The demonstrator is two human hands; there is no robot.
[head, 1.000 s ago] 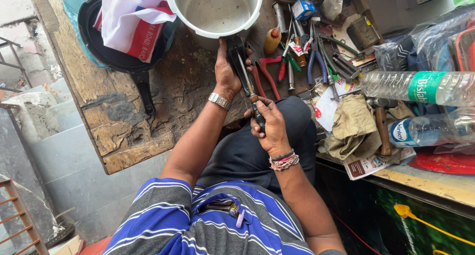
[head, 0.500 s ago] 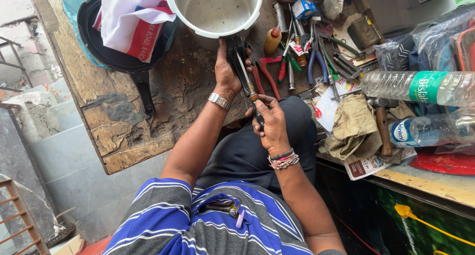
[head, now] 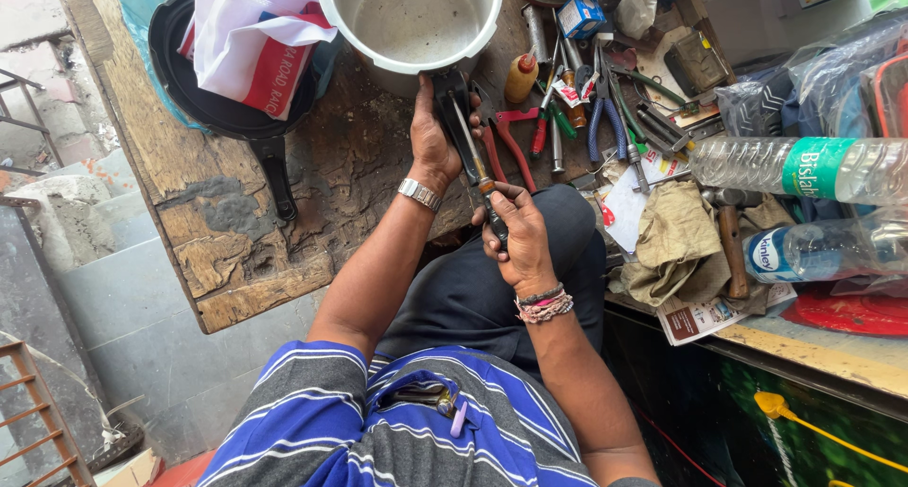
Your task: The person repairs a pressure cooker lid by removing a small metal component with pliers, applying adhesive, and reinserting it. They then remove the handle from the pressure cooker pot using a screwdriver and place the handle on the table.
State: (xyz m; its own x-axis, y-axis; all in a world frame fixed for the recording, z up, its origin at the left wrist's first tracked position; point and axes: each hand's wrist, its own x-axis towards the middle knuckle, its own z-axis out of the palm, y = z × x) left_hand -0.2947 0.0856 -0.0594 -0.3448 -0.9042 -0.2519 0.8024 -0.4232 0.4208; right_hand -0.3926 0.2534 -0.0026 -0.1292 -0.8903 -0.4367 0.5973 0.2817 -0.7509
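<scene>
A metal pressure-cooker pot (head: 413, 24) stands on the worn wooden bench (head: 246, 260) with its black handle (head: 452, 104) pointing toward me. My left hand (head: 430, 137), with a metal watch on the wrist, grips that handle from the left side. My right hand (head: 515, 236), wearing bead bracelets, is closed around a dark-handled screwdriver (head: 490, 199) whose shaft lies along the pot's handle. The screwdriver's tip is hidden against the handle.
Pliers, a red cutter (head: 506, 137) and other hand tools lie right of the pot. A black pan (head: 236, 109) holding a red-and-white cloth (head: 251, 43) is at the left. Plastic water bottles (head: 804, 165), a hammer (head: 728, 241) and a khaki rag (head: 676, 236) sit on the right.
Both hands stay on the pot handle and the screwdriver. The right hand has shifted only slightly at the screwdriver.
</scene>
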